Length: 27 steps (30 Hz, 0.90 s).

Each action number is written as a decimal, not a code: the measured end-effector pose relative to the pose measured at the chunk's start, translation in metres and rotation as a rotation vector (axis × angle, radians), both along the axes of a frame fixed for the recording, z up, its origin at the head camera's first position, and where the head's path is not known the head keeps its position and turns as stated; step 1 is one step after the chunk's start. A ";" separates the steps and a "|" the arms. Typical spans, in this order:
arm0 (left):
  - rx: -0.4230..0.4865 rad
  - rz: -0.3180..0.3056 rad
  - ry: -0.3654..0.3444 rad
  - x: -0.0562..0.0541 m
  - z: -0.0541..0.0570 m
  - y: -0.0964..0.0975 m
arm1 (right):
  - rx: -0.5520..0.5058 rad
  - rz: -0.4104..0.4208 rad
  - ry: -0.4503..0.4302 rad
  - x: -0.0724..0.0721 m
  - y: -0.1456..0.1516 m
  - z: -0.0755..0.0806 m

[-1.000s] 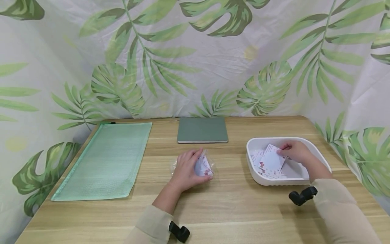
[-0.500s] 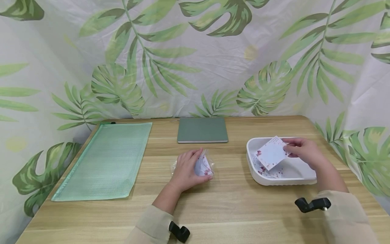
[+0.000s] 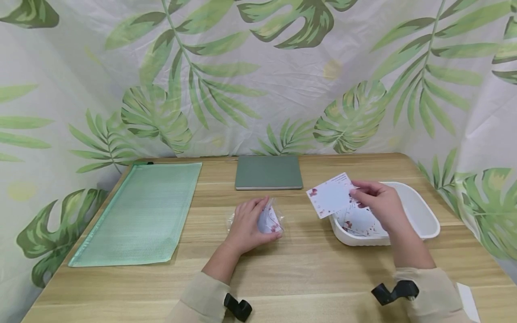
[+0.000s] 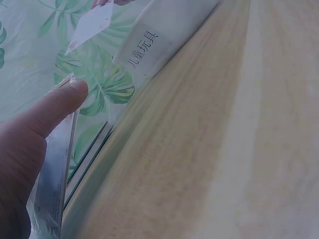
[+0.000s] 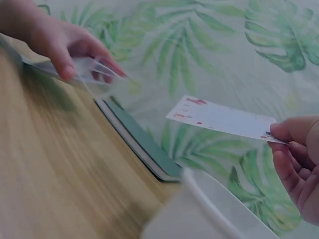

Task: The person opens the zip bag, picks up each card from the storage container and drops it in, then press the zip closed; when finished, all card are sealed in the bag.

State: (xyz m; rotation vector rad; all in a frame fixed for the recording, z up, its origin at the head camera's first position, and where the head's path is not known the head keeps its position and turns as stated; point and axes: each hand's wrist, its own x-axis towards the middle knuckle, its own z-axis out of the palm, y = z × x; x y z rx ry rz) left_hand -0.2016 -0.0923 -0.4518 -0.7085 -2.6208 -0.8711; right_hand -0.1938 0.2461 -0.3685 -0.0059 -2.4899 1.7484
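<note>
My left hand grips a clear plastic bag with printed cards inside, on the wooden table. In the left wrist view the thumb lies along the open-looking upper edge of the bag. My right hand pinches a white card with small red and brown prints by one edge. That card hangs tilted over the left rim of a white plastic basket. More such cards lie inside the basket, partly hidden by the hand. The right wrist view shows thumb and fingers on the card's end.
A dark green notebook lies at the table's back edge. At the left is a light green mesh zip pouch. A white flat piece shows beside the right sleeve. A leaf-patterned curtain stands behind the table.
My right hand has lifted the card out of the basket and carried it left, past the basket's rim. The left hand and the bag stay in place.
</note>
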 end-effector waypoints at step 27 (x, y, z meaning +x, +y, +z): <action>-0.022 -0.009 -0.003 0.000 0.000 -0.001 | -0.034 -0.019 -0.116 -0.001 -0.096 -0.013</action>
